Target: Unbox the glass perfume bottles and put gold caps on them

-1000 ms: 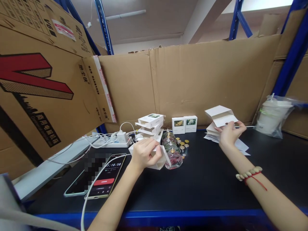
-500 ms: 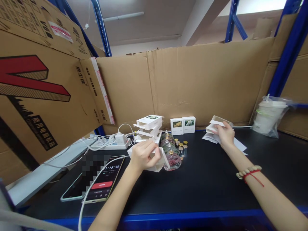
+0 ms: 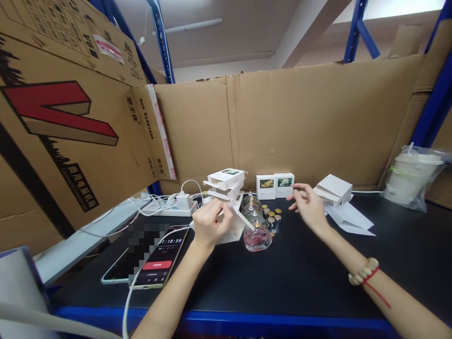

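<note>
Carton [image 3: 233,234] was in the left hand [image 3: 212,222], gripped beneath curled fingers and a bent thumb. It sat just left of the nearest of the bottles [image 3: 257,240], with one flap standing out toward the glass. Right hand [image 3: 310,207] was raised and held nothing, its fingers loosely bent and slightly parted. Its fingertips were near the right edge of the upright boxes [image 3: 266,188]; contact could not be told.

Carton was of thin, smooth white card, open-ended and angular, partly hidden by the hand. Bottles were of clear, rounded glass, lined front to back; the nearest showed pink at its body and a gold-coloured nozzle. Caps [image 3: 271,214] beside them were round, shiny, gold- and silver-toned. Behind the left hand rose a stack [image 3: 226,177] of white boxes with loose flaps. Folded white sheets [image 3: 348,220] lay right of the right hand on the matte black surface [image 3: 282,282].
</note>
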`<state>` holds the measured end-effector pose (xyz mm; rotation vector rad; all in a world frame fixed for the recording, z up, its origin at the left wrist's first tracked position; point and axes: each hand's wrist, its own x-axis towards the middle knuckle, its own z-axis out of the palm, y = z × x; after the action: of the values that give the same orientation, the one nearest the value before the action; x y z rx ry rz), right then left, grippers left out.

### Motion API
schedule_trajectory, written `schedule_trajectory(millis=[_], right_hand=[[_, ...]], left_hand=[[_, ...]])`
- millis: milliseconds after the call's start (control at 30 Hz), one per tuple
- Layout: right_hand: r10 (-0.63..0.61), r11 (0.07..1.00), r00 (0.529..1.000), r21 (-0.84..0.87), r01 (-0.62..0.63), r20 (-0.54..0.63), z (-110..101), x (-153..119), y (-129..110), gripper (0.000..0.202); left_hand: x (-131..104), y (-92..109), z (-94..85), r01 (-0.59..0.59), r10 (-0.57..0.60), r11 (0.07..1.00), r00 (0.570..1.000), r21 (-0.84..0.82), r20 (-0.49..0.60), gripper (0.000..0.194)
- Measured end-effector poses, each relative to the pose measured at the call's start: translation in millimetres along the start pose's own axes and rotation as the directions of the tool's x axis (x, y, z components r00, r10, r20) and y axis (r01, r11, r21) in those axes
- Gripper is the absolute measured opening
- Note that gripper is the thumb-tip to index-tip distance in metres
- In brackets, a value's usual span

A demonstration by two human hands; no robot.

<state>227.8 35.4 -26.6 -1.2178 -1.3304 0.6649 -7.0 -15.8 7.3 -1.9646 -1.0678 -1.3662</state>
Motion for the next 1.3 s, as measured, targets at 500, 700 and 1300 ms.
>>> schedule_trajectory(millis=[500,700,1300], right_hand=[[-0.808,0.529,0.476,0.071,0.846,0.347,34.0,-55.5,-23.2,0.051],[-0.831,0.497,0.447,0.081,0.864,0.331,34.6,-55.6,-21.5,0.032],[-0.002,0.916,1.000,0.400,0.000,0.004,28.2,-35.2,-25.1,0.034]], left_hand=[[-11.7,31.1,8.2,-0.400,0.387,0.908,0.915,-0.127,-0.114,0.025],[-13.1,26.3,8.4,-0.414,0.397,0.903,0.906,-0.113,-0.146,0.032],[-9.8,11.6,13.2,0.449,-0.355,0.820,0.885,-0.356,0.301,0.025]])
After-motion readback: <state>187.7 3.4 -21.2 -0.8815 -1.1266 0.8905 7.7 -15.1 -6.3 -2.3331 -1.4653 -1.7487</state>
